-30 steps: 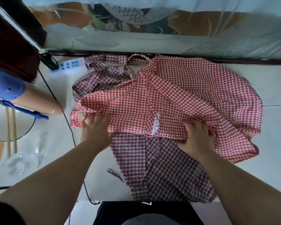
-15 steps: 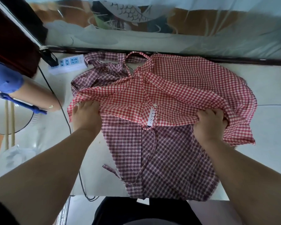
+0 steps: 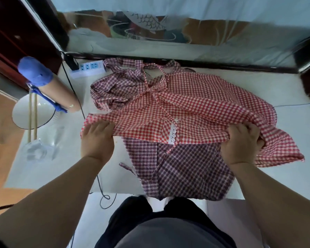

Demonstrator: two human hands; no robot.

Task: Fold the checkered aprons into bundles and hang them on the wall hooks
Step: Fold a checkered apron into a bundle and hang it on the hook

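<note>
The red-and-white checkered cotton apron (image 3: 195, 108) lies atop the purple checkered apron (image 3: 177, 169), its long axis running left to right. The left hand (image 3: 97, 138) and right hand (image 3: 243, 142) each pinch its near hem with curled fingers, the cloth lying beyond both.

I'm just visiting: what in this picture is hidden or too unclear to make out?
From the head view:
- No wall hooks show in the frame.
- purple apron: its middle lies under the red apron.
- right hand: fingertips buried in the red apron's folds.
- left hand: thumb hidden beneath it, so its grip is unclear.
- clear object at the table's left: too blurred to identify.
</note>
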